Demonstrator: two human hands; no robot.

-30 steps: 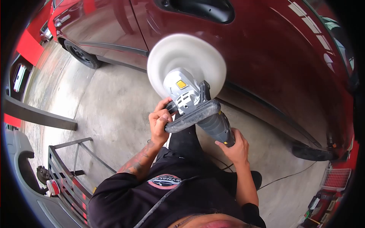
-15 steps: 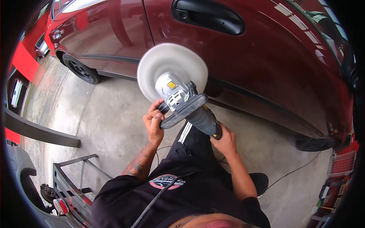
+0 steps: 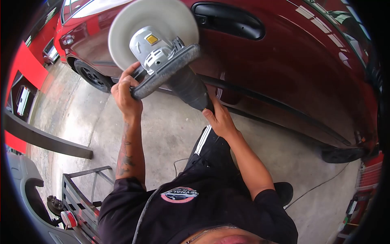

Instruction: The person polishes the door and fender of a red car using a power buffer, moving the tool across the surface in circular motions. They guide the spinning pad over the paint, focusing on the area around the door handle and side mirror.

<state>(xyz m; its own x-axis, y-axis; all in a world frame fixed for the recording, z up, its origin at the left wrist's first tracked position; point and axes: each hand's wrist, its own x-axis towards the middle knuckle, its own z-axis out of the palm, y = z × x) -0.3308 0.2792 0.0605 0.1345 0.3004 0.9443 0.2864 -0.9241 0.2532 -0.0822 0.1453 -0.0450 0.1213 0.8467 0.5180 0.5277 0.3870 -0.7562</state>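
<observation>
My left hand (image 3: pixel 126 94) is wrapped round the end of the black loop handle of a car polisher (image 3: pixel 189 87), one finger stretched toward its silver head. My right hand (image 3: pixel 220 118) grips the rear of the polisher's dark body. A wide white buffing pad (image 3: pixel 174 20), blurred as if spinning, faces the dark red car door (image 3: pixel 276 61) and overlaps it in this view. Just right of the pad is the black door handle recess (image 3: pixel 227 20). The power cord (image 3: pixel 148 207) lies over my black shirt.
A black trim strip (image 3: pixel 280 105) runs along the car's side, with a wheel (image 3: pixel 91 75) at left. A metal rack (image 3: pixel 83 191) and a grey bumper-like panel (image 3: pixel 24 179) stand at lower left. A dark beam (image 3: pixel 48 140) juts in from the left. Cable (image 3: pixel 319 185) trails on the concrete floor.
Both hands have moved up and to the left with the polisher, farther from my body. The pad now sits higher against the car, left of the door handle. My arms are more stretched out.
</observation>
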